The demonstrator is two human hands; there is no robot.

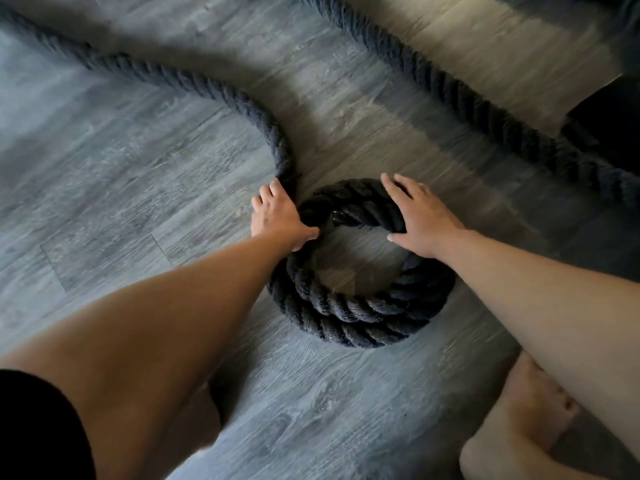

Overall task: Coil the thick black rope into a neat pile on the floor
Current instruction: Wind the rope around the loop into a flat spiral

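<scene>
A thick black twisted rope lies on the grey wood-look floor. Part of it forms a small round coil (349,317) of about two stacked turns in the middle of the view. My left hand (277,216) presses on the coil's left edge, where the loose rope (221,95) feeds in from the upper left. On the coil's far right arc rests my right hand (420,216), fingers spread flat over the top strand with the thumb inside the ring. A shiny taped rope end (337,216) shows between my hands.
Another long stretch of the same rope (450,95) runs diagonally from the top centre to the right edge. A dark object (606,116) stands at the right. My bare foot (530,420) is at the lower right. Bare floor (104,188) spreads to the left.
</scene>
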